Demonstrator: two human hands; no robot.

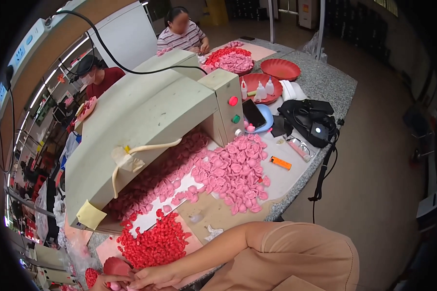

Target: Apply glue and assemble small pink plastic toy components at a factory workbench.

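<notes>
At the bottom left edge, my right hand [155,276] reaches in from the right, its fingers closed together near the tips of my left hand [102,283]. Small rounded pink pieces [114,286] show between the fingers of both hands; the frame's lower edge cuts off part of them. Just beyond the fingers sits a reddish-pink dish [116,266]. A heap of small glossy red pieces [155,242] lies on a pale pink sheet beside my right hand. Farther off, many petal-like pink pieces [238,169] are piled on the table.
A grey-green machine housing [145,121] arches over more pink pieces. To its right are red trays [280,69], small squeeze bottles [261,91], a phone [254,113], a black bag [308,119] and an orange lighter [280,163]. Two people sit beyond the machine. A black cable [131,72] hangs above.
</notes>
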